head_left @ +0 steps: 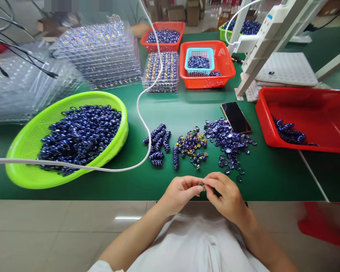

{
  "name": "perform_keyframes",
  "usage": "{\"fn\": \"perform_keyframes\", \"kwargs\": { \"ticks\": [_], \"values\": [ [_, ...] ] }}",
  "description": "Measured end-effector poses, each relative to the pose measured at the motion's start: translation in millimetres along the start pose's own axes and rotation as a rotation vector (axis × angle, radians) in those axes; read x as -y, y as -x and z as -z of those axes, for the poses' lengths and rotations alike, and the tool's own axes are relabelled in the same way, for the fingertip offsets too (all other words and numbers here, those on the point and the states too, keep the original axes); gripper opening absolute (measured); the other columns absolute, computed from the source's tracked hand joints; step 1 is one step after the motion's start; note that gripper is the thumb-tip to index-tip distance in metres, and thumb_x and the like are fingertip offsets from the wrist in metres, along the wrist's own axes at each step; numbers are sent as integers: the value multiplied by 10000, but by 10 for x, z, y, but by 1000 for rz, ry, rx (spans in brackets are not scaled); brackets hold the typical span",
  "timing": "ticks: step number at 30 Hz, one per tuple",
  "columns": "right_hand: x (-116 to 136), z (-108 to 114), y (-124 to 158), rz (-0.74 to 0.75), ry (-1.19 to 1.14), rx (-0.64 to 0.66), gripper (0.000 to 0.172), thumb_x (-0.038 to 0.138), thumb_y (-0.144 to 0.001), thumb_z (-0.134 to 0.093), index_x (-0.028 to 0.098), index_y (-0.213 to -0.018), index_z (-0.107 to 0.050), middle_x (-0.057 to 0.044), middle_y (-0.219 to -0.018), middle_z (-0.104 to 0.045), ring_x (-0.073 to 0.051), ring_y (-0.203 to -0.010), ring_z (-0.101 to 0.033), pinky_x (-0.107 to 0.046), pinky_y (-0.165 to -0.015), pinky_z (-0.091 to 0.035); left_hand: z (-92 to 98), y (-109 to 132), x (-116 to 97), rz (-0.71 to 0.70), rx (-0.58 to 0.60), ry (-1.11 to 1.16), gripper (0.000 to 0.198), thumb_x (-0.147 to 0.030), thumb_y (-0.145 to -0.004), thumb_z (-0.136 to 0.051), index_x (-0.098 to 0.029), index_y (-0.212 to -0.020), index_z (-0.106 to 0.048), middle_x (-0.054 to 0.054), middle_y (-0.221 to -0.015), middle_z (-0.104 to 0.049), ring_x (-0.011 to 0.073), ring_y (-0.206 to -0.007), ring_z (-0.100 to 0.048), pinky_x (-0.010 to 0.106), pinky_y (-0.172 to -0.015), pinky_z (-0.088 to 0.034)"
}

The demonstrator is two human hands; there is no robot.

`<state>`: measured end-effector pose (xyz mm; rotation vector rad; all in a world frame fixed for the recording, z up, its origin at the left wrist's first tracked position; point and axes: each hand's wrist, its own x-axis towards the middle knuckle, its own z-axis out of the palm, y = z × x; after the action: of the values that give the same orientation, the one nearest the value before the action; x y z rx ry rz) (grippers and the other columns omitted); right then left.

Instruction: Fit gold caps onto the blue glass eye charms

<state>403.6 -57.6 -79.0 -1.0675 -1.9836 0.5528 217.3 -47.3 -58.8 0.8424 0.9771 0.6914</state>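
Note:
Close to the table's front edge, my left hand (183, 192) and my right hand (223, 194) meet fingertip to fingertip. Between them is a small shiny metallic piece (201, 184), mostly covered by the fingers, so its exact kind is hidden. Both hands are closed in a pinch on it. Just beyond lies a pile of small blue and gold pieces (191, 143). To its right spreads a heap of flat, round dark-blue caps (228, 141). On the left, ridged stacks of dark-blue rings (158, 139) lie on the green table (124, 189).
A green basket (19, 166) of dark-blue rings stands left, with a white cable (140, 109) crossing before it. Right are a phone (236, 117) and a red bin (314, 109). Behind stand stacked clear trays (99, 56), an orange basket (229, 68) and a metal post (260, 49).

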Motion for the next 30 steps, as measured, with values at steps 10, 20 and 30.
{"fn": "perform_keyframes", "kwargs": {
  "ticks": [10, 20, 30],
  "values": [
    [56, 5, 10, -80, -100, 111, 160, 55, -848, -548, 209, -891, -550, -57, -923, -596, -201, -892, -607, -360, -778, -517, 188, 161, 147, -380, -221, -669, 266, -218, -834, -708, -181, -1082, -618, 62, -931, -712, 178, -814, -670, 314, -774, -563],
    [72, -29, -24, -128, -136, 53, 156, 56, -845, -552, 211, -867, -543, -47, -920, -583, -184, -881, -605, -332, -788, -498, 569, -175, 160, -702, -623, -1252, 148, -163, -891, -610, -172, -1038, -600, 96, -957, -643, 207, -814, -646, 340, -739, -575],
    [30, -52, -12, -145, -156, 54, 158, 54, -839, -561, 211, -863, -548, -45, -929, -587, -182, -891, -609, -325, -788, -498, 589, -97, 119, -653, -621, -1178, 194, -96, -834, -594, -177, -1006, -631, 54, -920, -647, 149, -702, -633, 273, -687, -561]
  ]
}}
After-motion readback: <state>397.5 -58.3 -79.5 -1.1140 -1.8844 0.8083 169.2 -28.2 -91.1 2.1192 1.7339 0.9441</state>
